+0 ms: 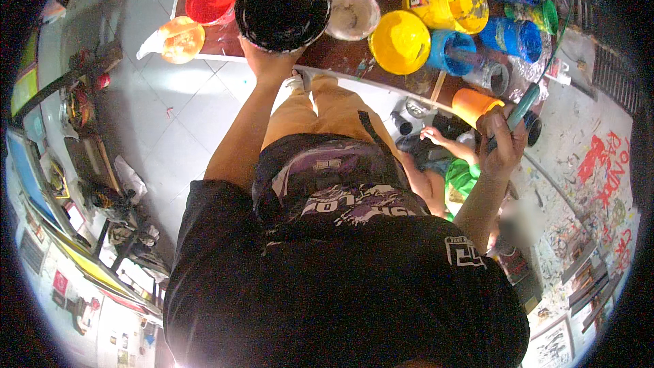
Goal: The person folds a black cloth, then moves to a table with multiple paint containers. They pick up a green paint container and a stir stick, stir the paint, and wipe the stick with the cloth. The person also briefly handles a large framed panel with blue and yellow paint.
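My left hand [269,61] is wrapped around the near side of a wide round tub of black paint [283,13], at the front edge of the dark red table. A small orange-yellow smear shows inside the tub. On the right, my right hand [504,140] is closed around a slim teal-grey handle [524,103]. A thin green line runs up from that handle's far end; what kind of tool it is I cannot tell. Close beside this hand lies an orange container [475,106], tipped on its side.
Around the black tub stand a red paint tub [212,0], a whitish bowl [352,15], a yellow tub [399,42], a larger yellow bucket [460,5] and several blue containers. A person in a green shirt [461,180] sits low at the right, beyond my forearm.
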`<action>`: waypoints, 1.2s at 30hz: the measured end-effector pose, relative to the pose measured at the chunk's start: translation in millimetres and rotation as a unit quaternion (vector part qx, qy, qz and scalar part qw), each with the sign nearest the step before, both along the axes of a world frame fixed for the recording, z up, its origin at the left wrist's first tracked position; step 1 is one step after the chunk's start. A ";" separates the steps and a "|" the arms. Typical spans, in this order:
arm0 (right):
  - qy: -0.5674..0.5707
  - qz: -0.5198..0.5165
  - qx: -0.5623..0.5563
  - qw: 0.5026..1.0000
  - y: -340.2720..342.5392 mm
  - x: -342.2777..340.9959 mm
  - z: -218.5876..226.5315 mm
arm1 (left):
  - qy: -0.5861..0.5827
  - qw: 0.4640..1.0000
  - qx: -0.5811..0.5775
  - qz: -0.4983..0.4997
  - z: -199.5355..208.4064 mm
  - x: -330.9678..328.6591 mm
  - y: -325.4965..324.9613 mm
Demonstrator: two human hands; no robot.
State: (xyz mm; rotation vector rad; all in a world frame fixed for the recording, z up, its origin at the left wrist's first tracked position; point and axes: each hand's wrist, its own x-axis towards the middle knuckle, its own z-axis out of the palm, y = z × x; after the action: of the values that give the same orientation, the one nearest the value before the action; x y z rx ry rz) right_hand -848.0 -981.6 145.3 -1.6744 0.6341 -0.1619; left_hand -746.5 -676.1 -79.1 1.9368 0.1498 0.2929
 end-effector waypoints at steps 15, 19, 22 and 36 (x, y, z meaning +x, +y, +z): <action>0.041 -0.080 -0.009 0.996 48.3 -93.6 -2.8 | -0.043 0.997 0.044 0.044 6.7 5.1 -11.6; 0.049 -0.110 -0.049 0.991 57.6 -102.9 6.1 | 0.015 0.993 0.114 0.036 14.9 9.4 -10.6; -0.001 -0.100 -0.042 0.994 60.6 -103.4 11.0 | -0.017 0.994 0.087 0.062 25.1 8.3 -9.7; -0.020 -0.009 -0.057 0.998 57.7 -80.7 24.6 | -0.141 0.988 0.056 -0.027 18.2 -20.3 26.5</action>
State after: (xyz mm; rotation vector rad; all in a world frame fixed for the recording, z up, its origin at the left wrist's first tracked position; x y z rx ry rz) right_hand -928.7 -923.9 169.9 -1.7707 0.6188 -0.2471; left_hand -766.8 -649.5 -60.9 1.9829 -0.1070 0.5450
